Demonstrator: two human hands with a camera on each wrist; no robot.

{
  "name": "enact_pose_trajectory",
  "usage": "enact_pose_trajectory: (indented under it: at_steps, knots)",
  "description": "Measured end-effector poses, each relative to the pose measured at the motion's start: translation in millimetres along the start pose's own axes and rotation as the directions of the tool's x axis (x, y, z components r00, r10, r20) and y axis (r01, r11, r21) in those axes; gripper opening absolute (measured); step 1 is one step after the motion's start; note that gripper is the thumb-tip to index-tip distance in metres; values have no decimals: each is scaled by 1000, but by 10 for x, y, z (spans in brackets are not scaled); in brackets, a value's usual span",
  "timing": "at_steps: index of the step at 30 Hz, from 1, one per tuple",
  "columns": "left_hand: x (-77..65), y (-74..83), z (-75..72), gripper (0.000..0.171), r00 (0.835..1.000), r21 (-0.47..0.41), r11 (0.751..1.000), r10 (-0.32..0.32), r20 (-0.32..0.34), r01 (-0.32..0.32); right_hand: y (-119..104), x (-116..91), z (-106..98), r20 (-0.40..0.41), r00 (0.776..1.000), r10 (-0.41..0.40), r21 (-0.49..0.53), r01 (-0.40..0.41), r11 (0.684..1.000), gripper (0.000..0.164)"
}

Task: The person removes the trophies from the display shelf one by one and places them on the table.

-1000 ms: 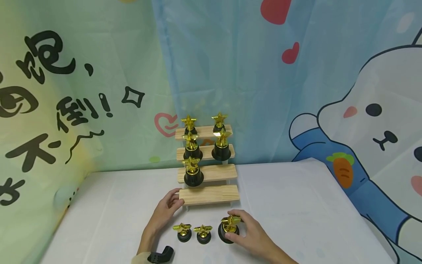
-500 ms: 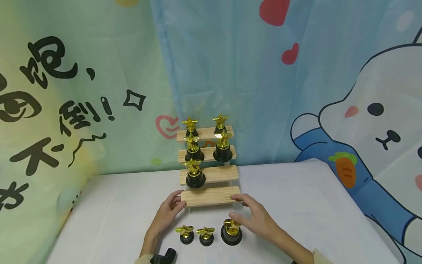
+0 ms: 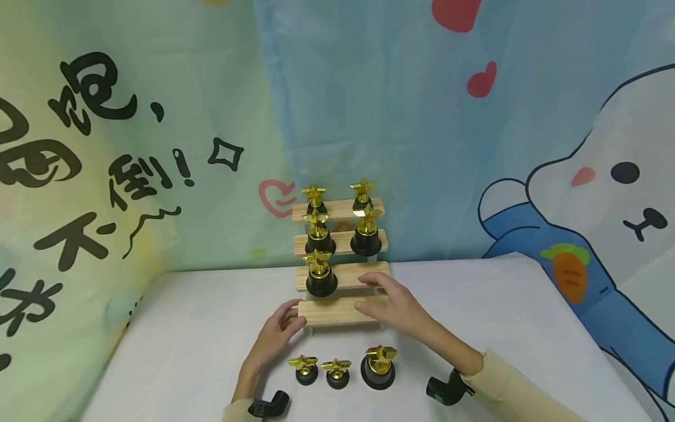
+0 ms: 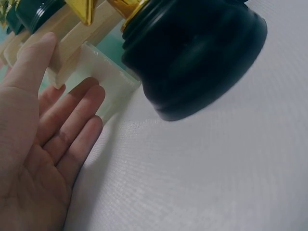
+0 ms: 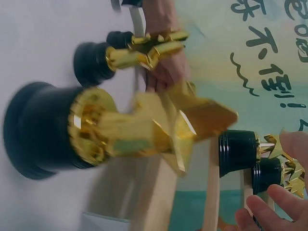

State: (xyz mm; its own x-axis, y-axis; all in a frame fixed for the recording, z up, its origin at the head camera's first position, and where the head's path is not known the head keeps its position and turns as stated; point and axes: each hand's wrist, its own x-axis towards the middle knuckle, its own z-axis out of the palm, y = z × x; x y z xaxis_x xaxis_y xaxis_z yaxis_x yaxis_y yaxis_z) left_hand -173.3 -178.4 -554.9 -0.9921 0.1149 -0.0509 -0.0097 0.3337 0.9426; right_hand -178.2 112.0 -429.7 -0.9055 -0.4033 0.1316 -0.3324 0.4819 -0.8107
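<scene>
A tiered wooden display stand [image 3: 337,313] faces me. My left hand [image 3: 278,332] holds its bottom board by the left end, thumb at the front edge; in the left wrist view the hand's other fingers [image 4: 79,108] lie loosely beside a clear support. My right hand [image 3: 392,305] hovers at the right ends of the two lower boards, thumb and fingers spread and holding nothing. On the table in front stand a large gold star trophy with black base [image 3: 378,368] and two small trophies, the left one [image 3: 303,370] and the middle one [image 3: 336,373].
Several star trophies stand on the upper boards; the third board bears one trophy [image 3: 320,274] at its left. A white cloth covers the table [image 3: 464,328]. A printed fabric backdrop [image 3: 411,129] hangs close behind the stand.
My right hand has let go of the large trophy, leaving it on the table, and has moved up to the lower boards. My left hand stays at the stand. The head view has shifted slightly.
</scene>
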Motion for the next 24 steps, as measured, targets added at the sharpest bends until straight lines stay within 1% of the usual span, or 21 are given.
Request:
enact_pose_trajectory:
  at_steps: [4,9,11,14,15,18,21,22,24]
  knots:
    - [22,31,23,54,1000,-8,1000,-2,1,2,-23,178,-27,26,1000,-4,-3,4,1000,60]
    - [-20,118,21,52,1000,0,1000,-28,-11,28,-23,390,47,56,998,14,0,-14,1000,59]
    - [-40,141,35,52,999,-1,999,-34,-13,34,-27,439,81,60,998,27,11,-28,1000,58]
    - [-39,111,46,51,999,-5,1000,-26,-18,26,-55,498,126,67,997,28,15,-30,999,57]
    - [-47,126,44,50,1000,-12,1000,-19,-19,19,-64,518,140,66,997,31,12,-32,999,57]
    - [-14,66,38,49,1000,-23,1000,-2,-18,2,-87,577,177,67,998,22,0,-22,1000,56]
    - [2,56,24,49,1000,-26,1000,-8,-10,7,-91,631,221,63,998,25,0,-26,1000,55]
    - [17,19,25,49,1000,-20,1000,-11,-10,11,-89,643,238,63,998,26,1,-26,1000,55]
    - [7,31,27,49,1000,-15,1000,-15,-11,15,-88,662,273,61,998,30,9,-30,1000,55]
